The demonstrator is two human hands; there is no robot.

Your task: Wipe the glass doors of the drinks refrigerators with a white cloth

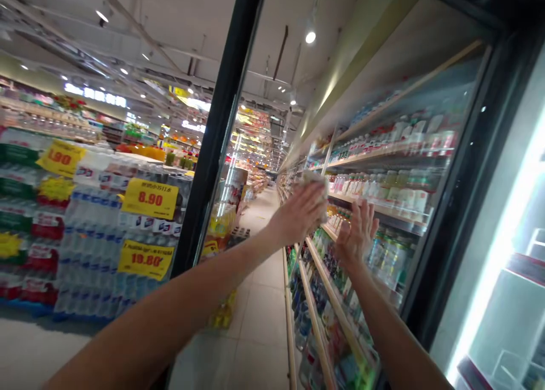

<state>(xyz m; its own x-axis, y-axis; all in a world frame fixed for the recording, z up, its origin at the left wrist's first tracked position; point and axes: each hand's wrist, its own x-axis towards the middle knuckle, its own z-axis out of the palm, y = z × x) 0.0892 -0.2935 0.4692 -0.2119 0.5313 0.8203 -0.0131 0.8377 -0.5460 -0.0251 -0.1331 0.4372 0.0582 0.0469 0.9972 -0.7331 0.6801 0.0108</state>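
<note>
My left hand (300,211) is stretched forward with a pale cloth (321,188) under its fingers, pressed toward the glass pane of a dark-framed cooler door (217,89). The cloth is blurred, partly covered by the hand. Lower and to the right, my right hand (356,234) is raised with its fingers apart and nothing in it. Whether its palm touches the glass, I cannot tell. Rows of bottles on shelves (383,151) show behind both hands, in or through the pane.
On the right, a bright light strip (489,288) runs along the cooler opening. Stacked packs of bottled water (91,254) with yellow price signs (151,198) stand left of the door. A tiled aisle floor (255,305) runs into the distance.
</note>
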